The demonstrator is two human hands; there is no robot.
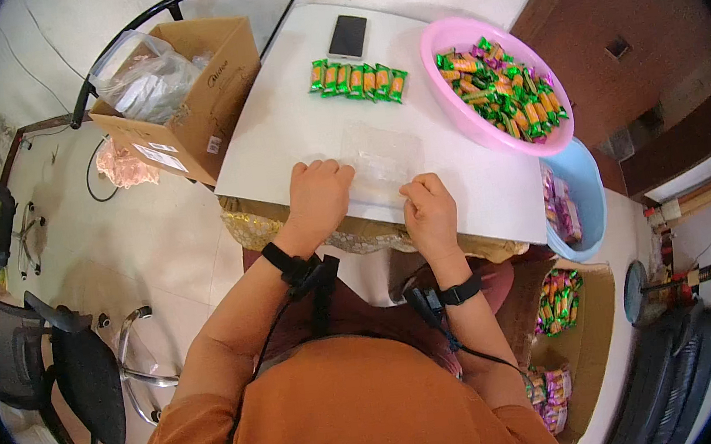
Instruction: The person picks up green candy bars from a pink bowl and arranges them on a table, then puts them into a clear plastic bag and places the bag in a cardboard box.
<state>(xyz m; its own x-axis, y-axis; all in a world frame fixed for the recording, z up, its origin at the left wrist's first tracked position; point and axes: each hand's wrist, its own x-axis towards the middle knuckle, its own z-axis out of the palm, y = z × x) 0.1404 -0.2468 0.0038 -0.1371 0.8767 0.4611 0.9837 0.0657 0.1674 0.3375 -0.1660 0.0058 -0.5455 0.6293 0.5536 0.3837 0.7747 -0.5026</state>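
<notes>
A clear plastic bag (384,156) lies flat on the white table (278,119) before me. My right hand (429,207) pinches its near right corner between thumb and fingers. At the bag's left edge my left hand (322,193) rests with curled fingers; whether it grips the plastic is hidden. Beyond the bag, a row of several green-and-orange wrapped snacks (356,82) lies side by side. To the right, a pink plastic basin (447,103) holds many more such snacks, a few with purple wrappers among them.
A smartphone (347,37) lies behind the row. Left of the table stands a cardboard box (227,79) with plastic bags inside. A blue tub (586,196) and an open carton (596,339) hold wrapped packs at the right. Office chairs (87,377) stand at left.
</notes>
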